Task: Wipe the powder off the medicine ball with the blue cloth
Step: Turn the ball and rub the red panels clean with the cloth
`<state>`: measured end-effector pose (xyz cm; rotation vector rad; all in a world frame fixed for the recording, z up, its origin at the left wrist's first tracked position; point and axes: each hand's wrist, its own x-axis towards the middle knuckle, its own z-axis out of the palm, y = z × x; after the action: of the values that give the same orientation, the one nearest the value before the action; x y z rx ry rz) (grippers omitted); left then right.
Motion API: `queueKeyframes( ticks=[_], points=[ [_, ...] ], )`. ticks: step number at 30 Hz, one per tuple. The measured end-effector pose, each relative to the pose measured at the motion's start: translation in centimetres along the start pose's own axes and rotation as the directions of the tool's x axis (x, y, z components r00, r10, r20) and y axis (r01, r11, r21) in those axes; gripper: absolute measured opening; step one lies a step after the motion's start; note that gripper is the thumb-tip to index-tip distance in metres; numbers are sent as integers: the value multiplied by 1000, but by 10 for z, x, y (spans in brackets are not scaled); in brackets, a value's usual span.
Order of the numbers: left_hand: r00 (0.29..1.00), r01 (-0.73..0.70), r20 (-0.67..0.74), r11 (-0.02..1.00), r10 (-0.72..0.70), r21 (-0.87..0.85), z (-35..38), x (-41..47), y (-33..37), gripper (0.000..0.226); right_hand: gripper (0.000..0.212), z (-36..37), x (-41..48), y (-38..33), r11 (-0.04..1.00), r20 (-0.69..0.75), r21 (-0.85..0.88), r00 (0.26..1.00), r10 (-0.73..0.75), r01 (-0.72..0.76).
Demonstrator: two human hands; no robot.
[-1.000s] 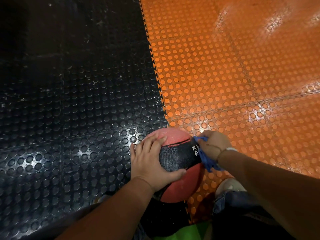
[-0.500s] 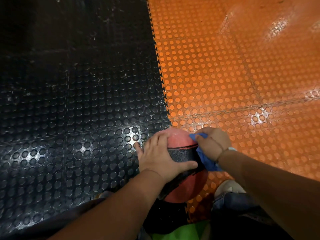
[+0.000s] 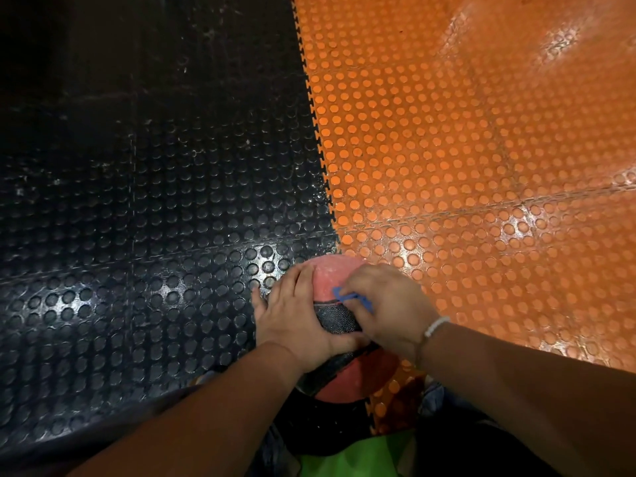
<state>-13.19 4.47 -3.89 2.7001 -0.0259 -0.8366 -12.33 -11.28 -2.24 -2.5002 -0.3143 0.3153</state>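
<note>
A red medicine ball [image 3: 328, 275] with a black textured band sits on the floor where the black and orange mats meet. Pale powder dusts its far top. My left hand [image 3: 296, 318] rests on the ball's left side, fingers spread over it and thumb across the black band. My right hand [image 3: 385, 304] lies on top of the ball and grips the blue cloth [image 3: 351, 297] against it; only a small strip of the cloth shows under the fingers. A white bracelet is on the right wrist.
The black studded mat [image 3: 137, 235] fills the left and the orange studded mat [image 3: 481, 166] the right, joined by a toothed seam. My knees and green clothing [image 3: 354, 456] are at the bottom edge, just behind the ball.
My right hand has slid with the cloth from the ball's right side up onto its top, towards the left hand. Less of the cloth shows now. The left hand has kept its hold.
</note>
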Motion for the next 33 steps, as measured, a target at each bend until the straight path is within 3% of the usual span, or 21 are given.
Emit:
queueKeyframes(
  ticks=[2,6,8,10,12,14,15,17,19,21,22,24,26,27,29,30,32,33],
  points=[
    [1000,-11,6,1000,11,6,0,-1,1,132,17,-4,6,2,1000,29,-17,1000,11,-11],
    [1000,-15,-13,1000,15,-22,4,-5,4,134,16,-13,21,21,921,51,-8,920,389,-389],
    [1000,-15,-17,1000,14,-20,6,-5,4,134,16,-12,24,18,898,18,-63,900,436,-435],
    [1000,-3,-20,1000,3,-20,5,-3,1,134,19,-4,19,3,939,15,-124,946,325,-320],
    [1000,7,-28,1000,-8,-29,5,-2,-2,134,20,2,10,-12,990,-15,-133,999,45,-46],
    [1000,1,-29,1000,-1,-26,4,-3,-3,134,21,-1,7,-4,982,32,-97,987,-158,160],
    [1000,-7,-27,1000,6,-23,4,-4,-2,133,22,-1,8,7,982,36,-68,984,-177,179],
    [999,-25,-29,999,24,-30,6,-7,2,133,15,-4,10,35,1000,28,-18,1000,12,-11],
    [999,-42,-34,999,41,-34,7,-8,7,133,11,-9,7,49,912,50,98,918,394,-397],
    [998,-52,-41,999,52,-9,9,-9,8,132,11,-2,6,55,860,48,96,866,498,-501],
    [998,-52,-47,999,52,4,9,-8,7,132,13,1,6,47,895,24,38,896,444,-445],
    [998,-43,-53,999,44,14,9,-8,5,132,15,4,4,23,991,-80,-6,988,130,-131],
    [998,-40,-49,999,40,4,8,-7,4,132,19,7,4,16,977,-64,-47,976,-209,207],
    [998,-46,-41,999,46,3,8,-7,5,132,22,7,4,21,953,-53,-78,953,-297,293],
    [997,-63,-38,998,63,3,8,-7,7,132,28,7,8,36,980,-53,-73,981,-188,184],
    [997,-69,-42,998,69,-3,8,-7,9,131,29,5,10,42,999,-63,-31,998,-15,13],
    [996,-76,-53,997,76,-13,10,-6,12,130,25,0,15,46,909,-45,79,909,414,-410],
    [995,-79,-57,997,79,-10,11,-5,13,130,23,0,18,47,856,-26,72,857,514,-512]
  ],
)
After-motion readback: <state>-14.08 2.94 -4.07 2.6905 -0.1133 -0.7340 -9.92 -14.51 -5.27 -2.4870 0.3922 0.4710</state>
